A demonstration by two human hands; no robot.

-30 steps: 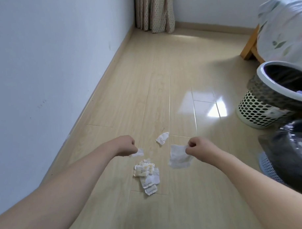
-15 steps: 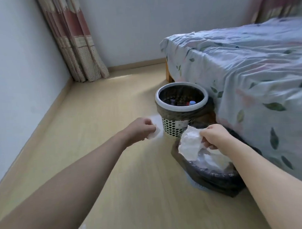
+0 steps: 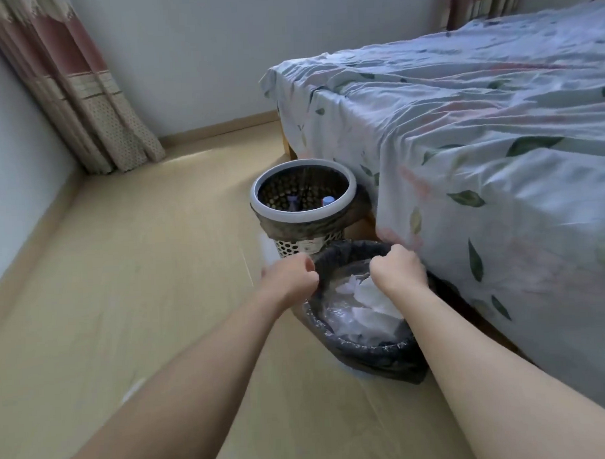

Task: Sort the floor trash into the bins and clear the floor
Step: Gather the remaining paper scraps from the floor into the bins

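I see the white paper scraps (image 3: 372, 295) lying crumpled inside the near bin (image 3: 384, 355), the one lined with a black bag, which stands on the floor right against the side of the bed; the scraps sit on clear plastic and more pale paper in the bin's hollow; my right hand (image 3: 398, 270) hangs over the bin's mouth with its fingers curled under, and a piece of white paper shows just below its knuckles, though I cannot tell whether the fingers are pinching it or have let go; my left hand (image 3: 290, 276) is at the bin's left rim, also curled into a loose fist, and whatever it may hold is hidden behind the knuckles, so I cannot tell its grip either; both forearms reach in from the bottom of the view; just beyond the near bin, touching or nearly touching it, stands the far bin (image 3: 304, 215), a white perforated basket with a pale rim and a dark liner, with a blue cap and a dark bottle visible at its bottom; the wooden floor (image 3: 142, 303) stretches left to the wall; a bed (image 3: 479, 137) with a leaf-print sheet fills the right side; a patterned curtain (image 3: 80, 99) hangs in the far left corner.
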